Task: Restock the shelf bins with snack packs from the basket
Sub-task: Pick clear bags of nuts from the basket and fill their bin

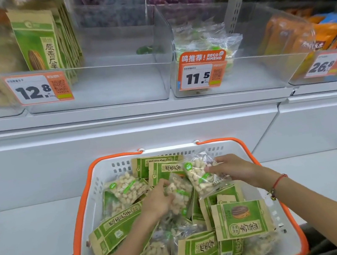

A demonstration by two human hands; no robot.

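Note:
A white basket with an orange rim sits low in front of me, filled with several clear peanut packs and green-and-tan seed packs. My left hand is closed on one clear peanut pack in the middle of the basket. My right hand grips the edge of another clear peanut pack near the far side. Above, a clear bin marked 12.8 holds upright seed packs at its left. The clear bin marked 11.5 holds a few peanut packs at the back.
A bin marked 26.8 at right holds orange and blue packs. Bins with purple snacks stand on the shelf behind. A white ledge runs below the bins, above the pale floor. A red string bracelet is on my right wrist.

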